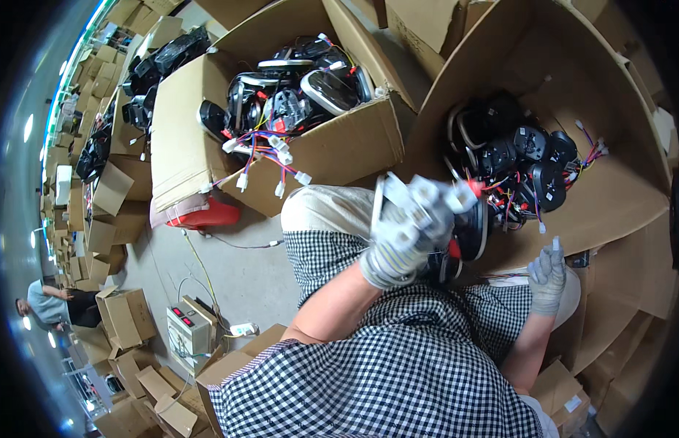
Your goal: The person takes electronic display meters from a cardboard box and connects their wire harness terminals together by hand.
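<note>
My left hand [401, 237], in a striped work glove, is raised over my lap and closed around a black device with a silver rim and coloured wires [467, 226]; the view of it is blurred. My right hand [547, 274], also gloved, hovers lower right, pinching a small pale part [556, 244] between its fingertips. Both hands are just in front of a large tilted cardboard box [616, 197] that holds several similar black devices with wire tails [529, 160].
A second open cardboard box [339, 150] full of the same wired black devices stands ahead on the left. A red object [204, 213] lies under its flap. A grey tester box with red displays [187, 332] sits on the floor. Stacked cartons line the left, with another person [51, 303] there.
</note>
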Motion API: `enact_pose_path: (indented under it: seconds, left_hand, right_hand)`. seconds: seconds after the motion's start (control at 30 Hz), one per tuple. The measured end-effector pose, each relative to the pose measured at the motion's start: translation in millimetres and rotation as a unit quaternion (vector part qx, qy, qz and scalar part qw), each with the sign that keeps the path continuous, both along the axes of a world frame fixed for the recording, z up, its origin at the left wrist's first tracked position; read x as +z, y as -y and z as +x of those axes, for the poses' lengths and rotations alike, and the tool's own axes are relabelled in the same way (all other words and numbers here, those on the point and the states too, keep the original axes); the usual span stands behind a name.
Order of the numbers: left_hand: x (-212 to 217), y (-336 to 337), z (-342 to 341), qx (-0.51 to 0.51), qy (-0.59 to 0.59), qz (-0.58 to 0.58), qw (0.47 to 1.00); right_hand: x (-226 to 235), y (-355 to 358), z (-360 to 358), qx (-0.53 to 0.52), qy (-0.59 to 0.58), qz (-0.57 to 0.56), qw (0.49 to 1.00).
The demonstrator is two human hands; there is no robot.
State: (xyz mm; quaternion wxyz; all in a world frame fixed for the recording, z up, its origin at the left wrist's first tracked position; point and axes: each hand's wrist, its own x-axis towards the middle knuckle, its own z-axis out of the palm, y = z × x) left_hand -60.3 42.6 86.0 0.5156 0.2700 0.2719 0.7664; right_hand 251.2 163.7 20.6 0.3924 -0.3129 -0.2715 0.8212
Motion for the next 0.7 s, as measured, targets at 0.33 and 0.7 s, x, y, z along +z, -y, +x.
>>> enact_pose_path:
  seconds: [0.33,0.7]
  left_hand:
    - [219,-59,-159,0.493,-0.309,0.212,0.785]
    - [123,-70,-310,0.595,-0.778,-0.194,-0.051]
  right_hand:
    - [-37,-10,8,0.020,0.102,-0.010,0.995]
    - [-52,-14,5,0.051,0.151,0.008,0.987]
